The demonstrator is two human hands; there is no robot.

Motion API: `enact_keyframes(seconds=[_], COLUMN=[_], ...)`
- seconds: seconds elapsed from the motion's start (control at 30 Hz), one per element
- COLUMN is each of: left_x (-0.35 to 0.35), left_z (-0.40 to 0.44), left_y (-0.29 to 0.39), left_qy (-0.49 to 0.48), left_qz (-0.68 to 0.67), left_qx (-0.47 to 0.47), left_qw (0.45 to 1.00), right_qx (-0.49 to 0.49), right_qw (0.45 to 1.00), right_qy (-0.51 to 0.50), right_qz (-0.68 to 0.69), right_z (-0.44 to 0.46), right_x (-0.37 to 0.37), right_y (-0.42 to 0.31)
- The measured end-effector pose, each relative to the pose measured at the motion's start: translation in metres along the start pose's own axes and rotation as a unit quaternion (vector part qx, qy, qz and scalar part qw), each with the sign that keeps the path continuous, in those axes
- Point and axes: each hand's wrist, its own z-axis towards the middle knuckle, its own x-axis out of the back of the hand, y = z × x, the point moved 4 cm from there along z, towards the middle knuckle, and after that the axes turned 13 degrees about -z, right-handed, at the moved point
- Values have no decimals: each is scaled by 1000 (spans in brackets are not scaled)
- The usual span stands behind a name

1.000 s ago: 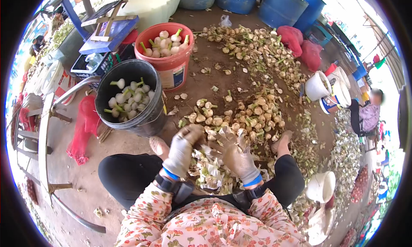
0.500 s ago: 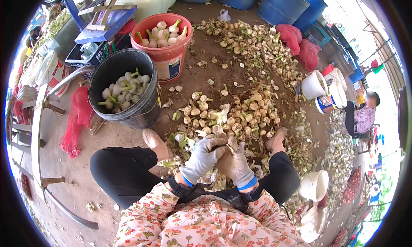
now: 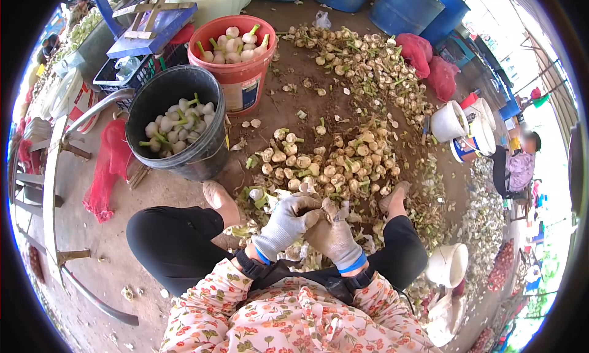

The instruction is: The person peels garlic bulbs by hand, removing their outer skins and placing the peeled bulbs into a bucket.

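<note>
My left hand (image 3: 287,221), in a grey-white work glove, is closed with its fingers curled towards the other hand. Pressed up against it is my right hand (image 3: 334,233), gloved and soiled brown, also closed with its thumb on top. Whatever lies between their fingers is hidden. Just beyond them on the ground lies a heap of unpeeled garlic bulbs (image 3: 363,162) with short green stems. Loose garlic peel (image 3: 261,196) is strewn around and under both hands.
A black bucket (image 3: 211,145) of peeled garlic stands to the left, by a red bucket (image 3: 250,86) holding more. A second garlic pile (image 3: 368,64) lies farther off. White buckets (image 3: 449,121) and a seated person (image 3: 521,169) are at right; a red net bag (image 3: 110,175) lies left.
The pale, spread-out piece of peel seen above my hands is no longer there. Both hands stay together, shifted slightly left and down in the view.
</note>
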Motion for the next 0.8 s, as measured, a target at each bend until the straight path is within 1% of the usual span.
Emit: enact_keyframes(seconds=[0.03,0.1,0.13,0.23,0.33,0.43,0.5,0.6,0.73,0.8], left_x=[0,1,1,1,1,1,-1,1,3,3], left_z=[0,0,0,0,0,1,1,2,3,4], left_y=[-1,-3,-1,4,2,-1,5,0,-2,-3], left_qy=[-3,-9,-14,-25,-27,-30,-31,-19,-30,-30], left_qz=[-12,-38,-30,-14,-5,18,31,-5,-16,-23], left_qx=[6,17,15,14,10,-3,-12,25,21,15], left_qw=[1000,999,999,999,1000,999,999,999,999,999], right_qx=[-1,-12,-18,5,-9,1,-8,-6,0,-17], right_qw=[1000,999,998,999,999,999,998,998,999,999], right_qy=[1,-35,-52,-39,-39,-49,-59,-52,-47,-51], right_qz=[-3,6,11,10,35,25,30,23,-6,6], right_z=[-1,1,1,2,3,5,2,3,4,5], right_x=[-2,5,8,2,11,15,8,6,6,8], right_y=[0,4,6,4,7,8,4,3,4,5])
